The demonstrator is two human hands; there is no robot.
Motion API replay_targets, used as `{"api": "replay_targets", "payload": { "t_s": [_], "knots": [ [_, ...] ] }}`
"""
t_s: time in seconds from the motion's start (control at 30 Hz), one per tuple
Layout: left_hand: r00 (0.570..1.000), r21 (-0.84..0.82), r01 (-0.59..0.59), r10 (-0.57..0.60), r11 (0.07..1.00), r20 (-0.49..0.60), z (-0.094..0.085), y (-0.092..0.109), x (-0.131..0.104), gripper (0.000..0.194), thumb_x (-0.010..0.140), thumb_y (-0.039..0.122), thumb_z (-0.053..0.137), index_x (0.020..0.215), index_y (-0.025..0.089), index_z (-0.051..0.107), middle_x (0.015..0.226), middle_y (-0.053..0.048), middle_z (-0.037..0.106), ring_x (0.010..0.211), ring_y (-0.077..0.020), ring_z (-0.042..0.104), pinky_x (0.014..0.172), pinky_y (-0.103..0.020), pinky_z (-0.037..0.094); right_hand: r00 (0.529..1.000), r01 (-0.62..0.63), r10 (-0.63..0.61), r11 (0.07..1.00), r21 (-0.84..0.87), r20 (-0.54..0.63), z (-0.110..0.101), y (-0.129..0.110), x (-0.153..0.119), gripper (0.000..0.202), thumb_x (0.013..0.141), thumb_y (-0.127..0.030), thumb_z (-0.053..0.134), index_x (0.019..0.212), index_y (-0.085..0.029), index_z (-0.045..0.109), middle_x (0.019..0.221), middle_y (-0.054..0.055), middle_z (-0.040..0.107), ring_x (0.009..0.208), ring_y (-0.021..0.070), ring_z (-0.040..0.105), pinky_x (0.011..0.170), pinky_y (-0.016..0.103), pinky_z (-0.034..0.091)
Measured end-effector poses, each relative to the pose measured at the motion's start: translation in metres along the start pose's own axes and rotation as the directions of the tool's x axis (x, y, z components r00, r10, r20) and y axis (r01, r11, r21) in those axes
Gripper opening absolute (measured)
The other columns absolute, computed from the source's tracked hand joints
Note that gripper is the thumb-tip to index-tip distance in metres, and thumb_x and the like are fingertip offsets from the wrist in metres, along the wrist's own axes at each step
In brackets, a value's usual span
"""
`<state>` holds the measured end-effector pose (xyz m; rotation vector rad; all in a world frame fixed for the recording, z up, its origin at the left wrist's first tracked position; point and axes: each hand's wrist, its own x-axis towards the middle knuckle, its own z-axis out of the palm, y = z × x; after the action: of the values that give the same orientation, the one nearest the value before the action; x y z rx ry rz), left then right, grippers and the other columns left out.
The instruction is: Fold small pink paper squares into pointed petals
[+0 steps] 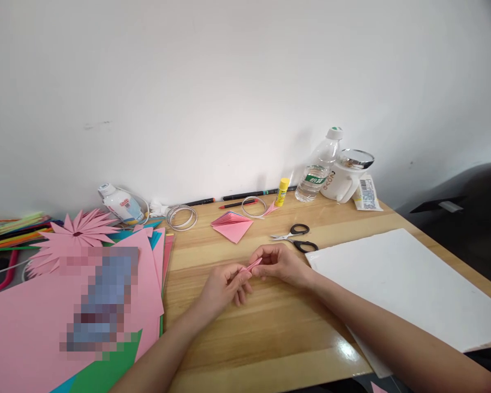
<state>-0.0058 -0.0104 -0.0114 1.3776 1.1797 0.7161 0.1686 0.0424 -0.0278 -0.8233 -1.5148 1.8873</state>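
Between my two hands is a small folded piece of pink paper (254, 265), held above the wooden table. My left hand (229, 284) pinches its left end with thumb and fingers. The fingers of my right hand (276, 265) grip the other end. Just beyond the hands lies a pair of scissors (290, 236) with black handles, blades pointing left. A stack of folded pink paper squares (233, 226) rests farther back on the table. One small pink folded piece (271, 208) sits near a yellow glue stick (282, 192).
Pink sheets (24, 327) and a spiky pink paper flower (77, 233) cover the left side. A white board (409, 289) lies at right. Along the wall stand a water bottle (317, 169), a white mug (341, 183) and a white bottle (120, 203); tape rolls (181, 218) lie there too.
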Motion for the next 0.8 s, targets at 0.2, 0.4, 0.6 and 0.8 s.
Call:
{"api": "replay_targets", "payload": {
  "t_s": [0.2, 0.4, 0.6, 0.8],
  "knots": [
    [0.999, 0.012, 0.011, -0.011, 1.000, 0.048, -0.001, -0.006, 0.002, 0.035, 0.082, 0.044, 0.047, 0.070, 0.013, 0.057, 0.052, 0.000, 0.057, 0.041, -0.0091, 0.054, 0.039, -0.018, 0.041, 0.998, -0.037, 0.037, 0.999, 0.001, -0.052, 0.002, -0.004, -0.001, 0.030, 0.056, -0.036, 0.076, 0.068, -0.013, 0.061, 0.056, -0.002, 0.058, 0.050, 0.0066, 0.048, 0.050, 0.020, 0.039],
    [0.998, 0.029, 0.013, -0.015, 0.999, 0.058, -0.001, -0.002, 0.004, 0.037, 0.081, 0.045, 0.049, 0.074, 0.012, 0.061, 0.057, -0.003, 0.063, 0.042, -0.0084, 0.054, 0.042, -0.018, 0.043, 0.997, -0.055, 0.056, 0.998, 0.015, -0.057, 0.002, 0.000, -0.002, 0.028, 0.058, -0.034, 0.075, 0.067, -0.013, 0.059, 0.053, -0.004, 0.055, 0.050, 0.0060, 0.045, 0.049, 0.019, 0.035],
    [0.986, -0.116, 0.153, -0.144, 0.981, 0.086, 0.000, 0.003, 0.004, 0.049, 0.072, 0.058, 0.052, 0.072, 0.010, 0.062, 0.054, -0.006, 0.063, 0.047, -0.0156, 0.062, 0.040, -0.021, 0.046, 0.996, -0.068, 0.070, 0.996, 0.053, -0.051, 0.002, -0.001, -0.002, 0.030, 0.055, -0.034, 0.077, 0.063, -0.012, 0.059, 0.054, -0.003, 0.057, 0.047, 0.0055, 0.047, 0.048, 0.019, 0.038],
    [0.980, -0.179, 0.200, -0.195, 0.963, 0.045, -0.004, 0.006, 0.002, 0.045, 0.070, 0.055, 0.057, 0.073, 0.010, 0.061, 0.066, -0.008, 0.067, 0.049, -0.0158, 0.064, 0.041, -0.022, 0.048, 0.997, -0.064, 0.066, 0.996, 0.055, -0.046, -0.002, -0.005, 0.000, 0.031, 0.065, -0.041, 0.069, 0.065, -0.013, 0.056, 0.059, 0.000, 0.062, 0.051, 0.0081, 0.055, 0.051, 0.021, 0.045]
  ]
}}
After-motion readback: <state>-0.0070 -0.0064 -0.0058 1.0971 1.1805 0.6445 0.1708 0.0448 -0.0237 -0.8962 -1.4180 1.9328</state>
